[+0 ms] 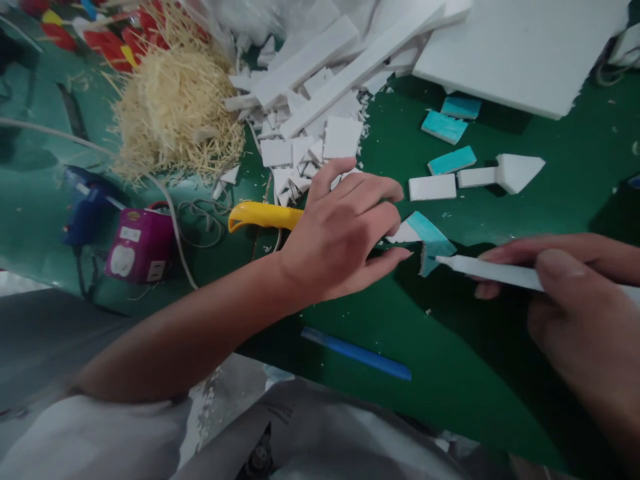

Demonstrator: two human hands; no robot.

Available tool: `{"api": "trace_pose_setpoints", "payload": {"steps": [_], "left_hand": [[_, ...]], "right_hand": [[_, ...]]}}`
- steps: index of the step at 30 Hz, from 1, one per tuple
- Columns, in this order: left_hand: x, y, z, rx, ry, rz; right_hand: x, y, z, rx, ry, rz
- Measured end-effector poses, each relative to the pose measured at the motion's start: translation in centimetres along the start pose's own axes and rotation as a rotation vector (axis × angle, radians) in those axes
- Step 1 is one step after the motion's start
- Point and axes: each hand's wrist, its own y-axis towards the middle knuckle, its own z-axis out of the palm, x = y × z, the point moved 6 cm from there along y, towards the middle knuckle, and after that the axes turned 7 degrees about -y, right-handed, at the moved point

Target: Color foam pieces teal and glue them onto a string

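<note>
My right hand [575,300] grips a white marker [495,270], its dark tip touching a small foam piece coloured turquoise [433,237]. That piece is pointed, with one bare white end and a short stub under the tip. My left hand [350,230] hovers at the piece's left side, fingers bent and thumb stretched apart from them. Whether a fingertip presses on the white end, I cannot tell. Beneath the left hand's wrist side pokes out the yellow handle of a cutter [263,216]; its other end is hidden. A blue marker-like stick [357,353] lies nearer my body.
White foam strips and scraps [320,80] are heaped behind, beside a pile of straw [180,107]. A foam board [515,47] lies back right, near turquoise pieces [445,127] and white foam pieces [433,188]. Left are a purple socket block [140,245], cables and a blue glue gun [90,203].
</note>
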Motion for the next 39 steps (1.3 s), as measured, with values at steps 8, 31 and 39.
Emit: {"api": "trace_pose_setpoints", "payload": {"steps": [8,31,39], "left_hand": [[-0.7,0.1,1.0,0.134,-0.007,0.084],[-1.0,0.3,0.8,0.131,0.006,0.12],[-1.3,0.1,2.0,0.207,-0.117,0.176]], "right_hand": [[-1.1,0.0,-0.1,-0.121,-0.059,-0.014],[-5.9,-0.5,1.0,-0.068,-0.03,-0.13],[-5.8,-0.6,0.7,-0.079,0.0,-0.116]]}}
